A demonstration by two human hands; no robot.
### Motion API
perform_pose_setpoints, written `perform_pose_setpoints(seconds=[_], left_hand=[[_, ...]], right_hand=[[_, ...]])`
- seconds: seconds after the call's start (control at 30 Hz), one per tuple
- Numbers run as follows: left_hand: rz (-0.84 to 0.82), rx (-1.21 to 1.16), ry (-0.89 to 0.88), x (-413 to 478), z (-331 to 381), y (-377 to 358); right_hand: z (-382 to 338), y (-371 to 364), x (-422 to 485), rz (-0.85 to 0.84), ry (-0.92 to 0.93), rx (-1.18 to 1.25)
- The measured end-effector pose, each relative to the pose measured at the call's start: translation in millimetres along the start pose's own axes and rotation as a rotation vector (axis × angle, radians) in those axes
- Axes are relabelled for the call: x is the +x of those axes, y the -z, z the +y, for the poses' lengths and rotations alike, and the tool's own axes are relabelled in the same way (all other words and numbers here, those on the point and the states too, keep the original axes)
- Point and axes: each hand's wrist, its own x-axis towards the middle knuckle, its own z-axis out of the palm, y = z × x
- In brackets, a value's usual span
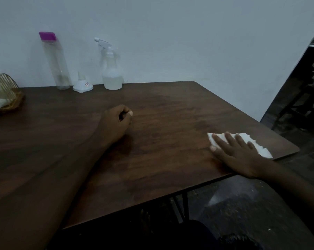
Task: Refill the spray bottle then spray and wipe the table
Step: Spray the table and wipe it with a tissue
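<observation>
A clear spray bottle (111, 69) with a white trigger head stands at the back of the dark wooden table (152, 123), partly filled with cloudy liquid. My right hand (237, 152) lies flat with straight fingers on a white paper towel (251, 143) near the table's right edge. My left hand (116, 121) rests on the middle of the table, fingers curled and holding nothing.
A tall clear bottle (56, 64) with a purple cap stands at the back left, next to an upturned white funnel (82, 84). A gold wire napkin holder (9, 92) with white napkins sits at the far left. A dark floor and furniture lie past the right edge.
</observation>
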Motion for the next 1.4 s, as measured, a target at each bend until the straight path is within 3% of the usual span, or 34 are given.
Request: perform_pose_setpoints(seconds=[0.13,0.3,0.37,0.57,0.63,0.8,0.93,1.27,1.4], left_hand=[[-0.016,0.009,-0.026,-2.9,6.9,-4.7],[-0.03,0.015,-0.019,-5.1,10.6,-4.6],[-0.034,0.015,-0.023,-4.6,11.9,-4.4],[-0.043,-0.011,0.025,-1.7,9.2,-4.7],[-0.028,-0.039,0.057,-0.4,5.6,-4.1],[-0.032,-0.078,0.071,1.3,5.5,-5.0],[-0.047,-0.085,0.078,4.8,3.9,-7.4],[0.108,0.001,0.13,12.0,-3.1,-5.0],[0.142,0.041,0.163,12.3,-4.7,-0.7]], right_hand=[[-9.5,-9.8,-20.8,-0.016,0.101,0.021],[-1.2,12.9,29.3,0.01,-0.13,0.085],[-21.0,14.8,43.5,0.018,-0.128,0.07],[-81.1,1.5,32.9,-0.013,0.244,-0.006],[-65.5,8.1,52.2,-0.019,0.257,-0.037],[-7.0,38.9,120.9,0.039,-0.173,0.016],[-27.6,50.7,151.7,0.039,-0.264,0.069],[-185.8,51.9,187.7,-0.048,0.18,0.003],[-198.0,35.2,166.7,-0.056,0.432,-0.062]])
